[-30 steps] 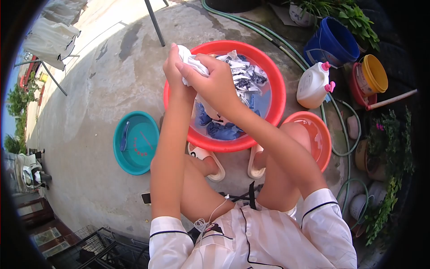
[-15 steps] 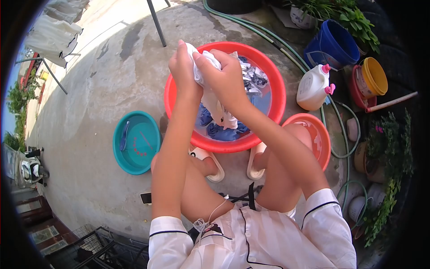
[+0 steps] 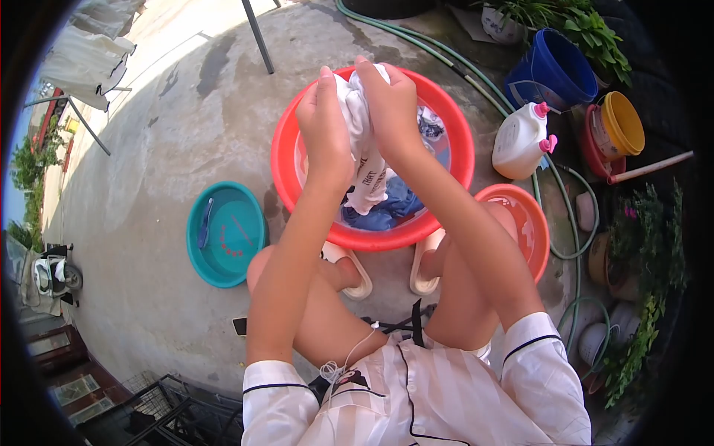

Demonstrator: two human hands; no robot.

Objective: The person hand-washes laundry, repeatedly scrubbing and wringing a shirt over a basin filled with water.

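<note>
A wet white cloth (image 3: 358, 119) with dark lettering is held up over the red basin (image 3: 465, 152), its lower end hanging down between my wrists. My left hand (image 3: 324, 119) grips it from the left side, thumb up. On its other side my right hand (image 3: 390, 102) is closed round the cloth, close to the left one. Beneath, the basin holds water, blue cloth (image 3: 383, 212) and a black-and-white patterned cloth (image 3: 429, 123), partly covered by my hands and forearms.
A teal basin (image 3: 195, 260) with a blue brush stands at left, an orange basin (image 3: 541, 249) at right. Beyond are a white jug (image 3: 517, 145), a blue bucket (image 3: 547, 74), a yellow bucket (image 3: 621, 123) and a green hose (image 3: 476, 78). A phone (image 3: 239, 326) lies on the ground.
Both hands have moved right over the basin, and their grips now sit side by side. More of the white cloth hangs down, showing its lettering.
</note>
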